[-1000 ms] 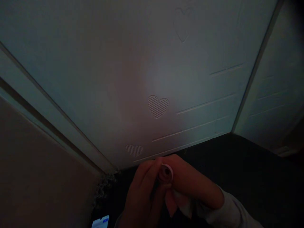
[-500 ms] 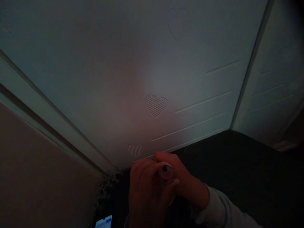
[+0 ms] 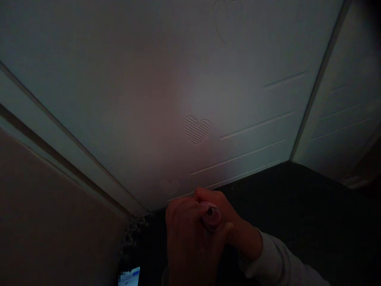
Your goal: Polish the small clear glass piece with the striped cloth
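In the dim light, my left hand (image 3: 189, 234) is wrapped round a reddish object with a round end (image 3: 213, 218). A dark spot like a hole shows at the top of that end, and the rest of the object is hidden in the grip. My right hand (image 3: 228, 208), coming from a light sleeve, presses close behind and beside it. Its fingers look closed, but my left hand covers most of them. Whether both hands grip the same object, I cannot tell. Both are low in the view, above a dark surface.
A pale panel (image 3: 149, 91) with embossed hearts and lines rises in front of the hands. The dark surface (image 3: 274, 198) stretches right. A lit phone (image 3: 131, 276) lies at the bottom left, near a ruffled grey edging (image 3: 131, 234). A brownish wall (image 3: 53, 222) stands left.
My left hand and the round-ended object have shifted slightly right and turned a little. My right hand stays pressed against them. The view has moved slightly.
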`<state>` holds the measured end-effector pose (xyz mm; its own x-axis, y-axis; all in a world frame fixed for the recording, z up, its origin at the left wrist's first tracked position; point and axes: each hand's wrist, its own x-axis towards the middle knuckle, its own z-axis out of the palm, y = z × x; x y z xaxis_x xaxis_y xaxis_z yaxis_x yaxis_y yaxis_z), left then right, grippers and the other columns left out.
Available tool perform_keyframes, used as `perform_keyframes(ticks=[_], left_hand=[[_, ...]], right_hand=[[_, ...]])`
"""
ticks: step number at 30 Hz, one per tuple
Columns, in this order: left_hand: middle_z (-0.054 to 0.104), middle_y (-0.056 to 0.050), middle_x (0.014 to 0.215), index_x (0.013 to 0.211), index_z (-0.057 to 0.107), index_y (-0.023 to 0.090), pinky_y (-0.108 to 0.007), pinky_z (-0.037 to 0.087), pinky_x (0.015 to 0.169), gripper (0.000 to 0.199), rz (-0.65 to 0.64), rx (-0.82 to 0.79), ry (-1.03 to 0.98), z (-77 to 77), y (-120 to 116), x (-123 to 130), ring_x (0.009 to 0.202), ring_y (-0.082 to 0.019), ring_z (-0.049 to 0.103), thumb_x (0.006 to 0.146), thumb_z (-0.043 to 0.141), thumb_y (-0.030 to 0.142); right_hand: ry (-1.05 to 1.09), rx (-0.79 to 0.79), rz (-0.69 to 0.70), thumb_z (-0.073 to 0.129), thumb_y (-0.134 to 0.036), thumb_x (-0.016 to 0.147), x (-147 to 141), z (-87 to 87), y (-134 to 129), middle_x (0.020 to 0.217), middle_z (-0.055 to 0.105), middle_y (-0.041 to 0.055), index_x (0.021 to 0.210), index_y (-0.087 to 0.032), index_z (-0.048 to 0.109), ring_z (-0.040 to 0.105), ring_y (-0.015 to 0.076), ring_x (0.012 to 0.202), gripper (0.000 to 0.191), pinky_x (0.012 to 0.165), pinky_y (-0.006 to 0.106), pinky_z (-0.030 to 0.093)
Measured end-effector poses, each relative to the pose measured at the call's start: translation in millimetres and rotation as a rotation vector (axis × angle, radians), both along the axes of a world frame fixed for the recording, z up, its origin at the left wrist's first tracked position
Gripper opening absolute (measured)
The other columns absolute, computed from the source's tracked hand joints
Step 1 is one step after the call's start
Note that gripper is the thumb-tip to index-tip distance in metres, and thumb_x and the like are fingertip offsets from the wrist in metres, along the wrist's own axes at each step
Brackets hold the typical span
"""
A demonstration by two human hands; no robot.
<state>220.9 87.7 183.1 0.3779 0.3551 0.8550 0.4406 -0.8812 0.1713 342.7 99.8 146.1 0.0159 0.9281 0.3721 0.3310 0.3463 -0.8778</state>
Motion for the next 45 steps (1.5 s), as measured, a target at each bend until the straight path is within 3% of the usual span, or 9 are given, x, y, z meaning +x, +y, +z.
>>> perform_keyframes(ticks=[10,21,27,33,37,41,45], left_hand=[[0.063,-0.003,0.088,0.096,0.054,0.022,-0.034,0.053,0.075,0.024,0.008,-0.032,0.021,-0.3,-3,0,0.084,-0.020,0.061,0.081,0.070,0.033],[0.066,-0.003,0.086,0.095,0.055,0.021,-0.033,0.055,0.073,0.020,-0.035,-0.016,0.008,3.6,-2,-1,0.081,-0.020,0.064,0.083,0.068,0.029],[0.068,-0.005,0.087,0.097,0.059,0.019,-0.030,0.054,0.077,0.020,-0.086,-0.019,0.071,5.0,4,-11,0.083,-0.018,0.064,0.084,0.067,0.033],[0.070,-0.003,0.093,0.100,0.064,0.022,-0.028,0.054,0.082,0.024,-0.184,-0.194,0.036,2.9,10,-16,0.087,-0.018,0.065,0.079,0.074,0.029],[0.071,0.000,0.093,0.097,0.068,0.028,-0.023,0.054,0.077,0.023,-0.185,-0.444,-0.108,-1.9,12,-22,0.085,-0.016,0.066,0.076,0.075,0.024],[0.072,0.000,0.094,0.093,0.071,0.029,-0.023,0.054,0.079,0.022,-0.110,-0.690,-0.318,-1.1,15,-30,0.088,-0.016,0.067,0.072,0.077,0.024],[0.074,0.001,0.088,0.091,0.071,0.027,-0.023,0.057,0.076,0.024,-0.135,-0.855,-0.540,5.4,17,-30,0.084,-0.016,0.070,0.068,0.078,0.024]], right_hand=[[-0.021,-0.060,0.036,0.061,-0.031,0.075,0,2.7,-1,0.058,0.049,-0.0054,0.068,-0.022,0.044,0.047,0.0121,0.053,0.020,0.050,0.023,0.033],[0.044,0.061,0.150,0.058,-0.026,0.079,3,-6.3,3,0.061,0.048,-0.0060,0.068,-0.022,0.043,0.042,0.0099,0.054,0.019,0.049,0.021,0.031],[-0.016,0.040,0.213,0.055,-0.023,0.077,8,8.2,-5,0.063,0.044,-0.0049,0.068,-0.022,0.038,0.042,0.0114,0.056,0.019,0.052,0.023,0.037],[-0.063,0.016,0.286,0.052,-0.018,0.079,9,17.6,-8,0.076,0.061,0.0024,0.073,-0.019,0.054,0.058,0.0184,0.075,0.006,0.074,0.033,0.046],[-0.039,-0.071,0.238,0.061,-0.018,0.078,10,18.0,-8,0.080,0.065,0.0019,0.080,-0.018,0.059,0.060,0.0177,0.074,0.003,0.068,0.029,0.045],[0.112,-0.094,0.277,0.070,-0.026,0.077,13,22.2,-11,0.093,0.065,0.0025,0.103,-0.017,0.059,0.061,0.0183,0.082,0.029,0.070,0.028,0.045],[0.180,-0.057,0.305,0.061,-0.033,0.085,16,27.2,-15,0.105,0.065,0.0060,0.114,-0.017,0.057,0.061,0.0203,0.093,0.033,0.079,0.031,0.045]])
